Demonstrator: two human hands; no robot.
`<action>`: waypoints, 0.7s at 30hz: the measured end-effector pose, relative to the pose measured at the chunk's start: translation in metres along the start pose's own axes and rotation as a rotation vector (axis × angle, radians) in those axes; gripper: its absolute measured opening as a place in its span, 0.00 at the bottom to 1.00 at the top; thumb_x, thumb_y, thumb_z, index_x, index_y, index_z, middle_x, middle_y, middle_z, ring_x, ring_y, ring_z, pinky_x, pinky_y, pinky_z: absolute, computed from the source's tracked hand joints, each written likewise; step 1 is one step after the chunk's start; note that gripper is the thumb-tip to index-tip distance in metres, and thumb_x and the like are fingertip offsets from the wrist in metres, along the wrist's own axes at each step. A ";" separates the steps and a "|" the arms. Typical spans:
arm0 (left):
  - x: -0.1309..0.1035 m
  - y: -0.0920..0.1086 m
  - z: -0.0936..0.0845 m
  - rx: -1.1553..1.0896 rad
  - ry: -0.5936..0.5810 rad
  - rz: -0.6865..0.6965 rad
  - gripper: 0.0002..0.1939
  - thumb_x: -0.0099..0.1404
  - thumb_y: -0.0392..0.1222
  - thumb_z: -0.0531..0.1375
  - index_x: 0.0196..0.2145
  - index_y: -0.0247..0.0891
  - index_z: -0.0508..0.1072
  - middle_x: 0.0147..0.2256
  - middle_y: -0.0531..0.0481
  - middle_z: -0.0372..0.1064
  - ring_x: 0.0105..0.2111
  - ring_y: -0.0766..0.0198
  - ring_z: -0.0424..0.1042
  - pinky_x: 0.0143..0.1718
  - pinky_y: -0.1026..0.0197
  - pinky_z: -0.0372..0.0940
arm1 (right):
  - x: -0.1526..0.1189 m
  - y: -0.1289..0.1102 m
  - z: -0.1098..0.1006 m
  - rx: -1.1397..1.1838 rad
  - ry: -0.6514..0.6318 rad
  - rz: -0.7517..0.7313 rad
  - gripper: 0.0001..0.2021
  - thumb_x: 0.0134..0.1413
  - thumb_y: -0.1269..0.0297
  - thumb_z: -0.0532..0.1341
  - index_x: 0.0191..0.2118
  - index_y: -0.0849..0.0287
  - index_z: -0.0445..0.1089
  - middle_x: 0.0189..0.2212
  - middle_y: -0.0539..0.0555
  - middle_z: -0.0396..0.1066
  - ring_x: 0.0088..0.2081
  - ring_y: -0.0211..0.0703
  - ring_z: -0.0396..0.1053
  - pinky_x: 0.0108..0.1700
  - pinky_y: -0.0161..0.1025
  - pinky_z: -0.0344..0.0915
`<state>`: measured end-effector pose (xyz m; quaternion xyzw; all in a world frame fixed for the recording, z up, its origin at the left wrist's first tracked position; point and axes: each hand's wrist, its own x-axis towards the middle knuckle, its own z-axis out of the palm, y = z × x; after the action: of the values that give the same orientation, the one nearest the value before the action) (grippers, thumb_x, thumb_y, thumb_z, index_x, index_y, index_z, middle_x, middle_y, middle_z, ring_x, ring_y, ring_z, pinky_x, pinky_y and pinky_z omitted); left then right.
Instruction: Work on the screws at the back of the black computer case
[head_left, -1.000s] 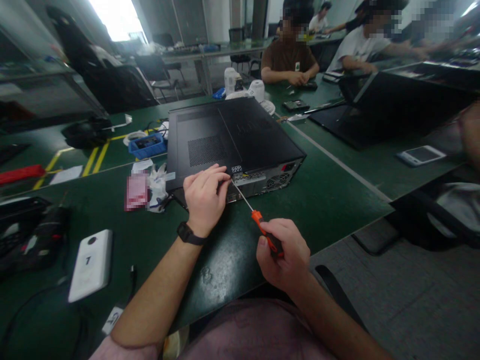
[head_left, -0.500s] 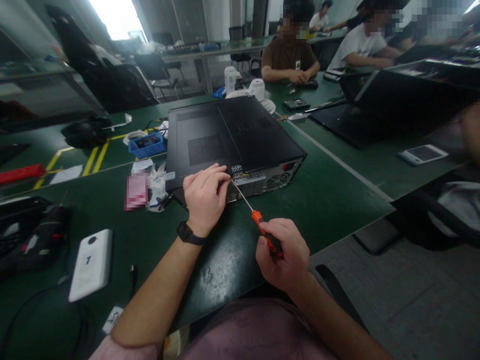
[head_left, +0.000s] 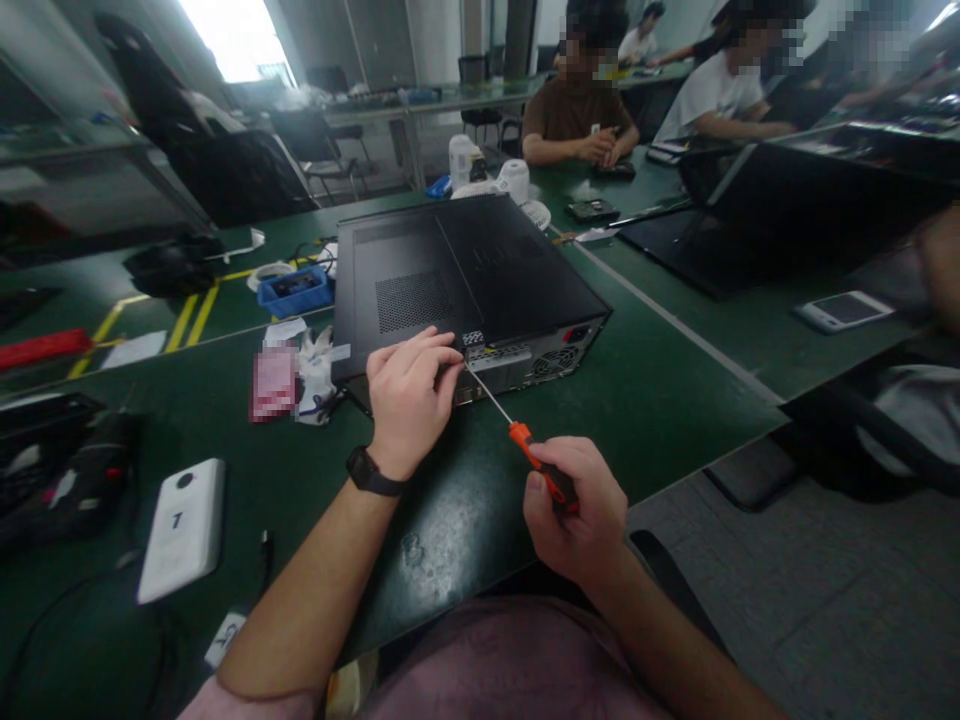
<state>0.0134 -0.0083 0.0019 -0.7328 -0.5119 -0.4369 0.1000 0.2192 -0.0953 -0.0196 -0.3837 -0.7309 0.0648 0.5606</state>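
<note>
A black desktop computer case lies flat on the green table, its rear panel with ports and a fan grille facing me. My right hand is wrapped round the orange and black handle of a screwdriver. The screwdriver's shaft slants up and left to the top edge of the rear panel. There, my left hand rests on the case's corner, thumb and forefinger pinched together at the screwdriver's tip. Whatever lies between those fingers is too small or hidden to make out.
Left of the case are a blue bin, a crumpled white glove and a pink packet. A white power bank lies nearer me. At the right are a phone and large black panels. Across the table sits a co-worker.
My right hand and the screwdriver handle have shifted slightly right and down. The left hand stays at the case edge, with its wrist a little further left.
</note>
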 end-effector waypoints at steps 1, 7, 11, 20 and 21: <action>0.000 0.000 -0.001 -0.001 -0.009 0.001 0.03 0.72 0.38 0.63 0.39 0.42 0.78 0.50 0.47 0.82 0.57 0.53 0.78 0.58 0.47 0.61 | 0.000 0.001 -0.001 0.002 -0.004 0.007 0.16 0.58 0.75 0.60 0.51 0.53 0.69 0.39 0.53 0.75 0.38 0.43 0.75 0.39 0.42 0.75; -0.001 0.008 -0.008 0.026 -0.037 0.051 0.04 0.72 0.36 0.62 0.40 0.42 0.77 0.50 0.47 0.82 0.60 0.51 0.75 0.59 0.45 0.60 | 0.003 0.007 -0.016 0.052 -0.045 0.087 0.13 0.61 0.74 0.60 0.49 0.53 0.70 0.38 0.52 0.75 0.36 0.41 0.75 0.37 0.39 0.72; -0.005 0.018 -0.020 0.081 -0.023 0.072 0.04 0.72 0.36 0.62 0.39 0.43 0.78 0.47 0.50 0.83 0.57 0.51 0.77 0.58 0.44 0.61 | -0.001 0.013 -0.029 0.145 -0.080 0.171 0.11 0.64 0.72 0.59 0.49 0.53 0.71 0.36 0.51 0.74 0.32 0.39 0.73 0.33 0.37 0.70; -0.062 0.008 -0.046 0.086 -0.426 0.061 0.07 0.75 0.38 0.58 0.44 0.41 0.78 0.41 0.47 0.82 0.41 0.56 0.78 0.50 0.49 0.65 | -0.005 0.044 -0.049 0.312 -0.411 0.325 0.07 0.65 0.66 0.60 0.45 0.54 0.74 0.35 0.50 0.78 0.32 0.39 0.75 0.33 0.35 0.70; -0.072 0.006 -0.047 0.084 -0.507 0.041 0.07 0.75 0.38 0.58 0.46 0.41 0.77 0.41 0.47 0.81 0.41 0.56 0.78 0.49 0.49 0.65 | -0.006 0.048 -0.049 0.308 -0.477 0.330 0.07 0.64 0.66 0.61 0.46 0.54 0.75 0.36 0.51 0.78 0.33 0.39 0.76 0.34 0.35 0.71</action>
<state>-0.0139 -0.0870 -0.0218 -0.8243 -0.5234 -0.2157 0.0075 0.2856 -0.0820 -0.0311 -0.3818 -0.7511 0.3525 0.4072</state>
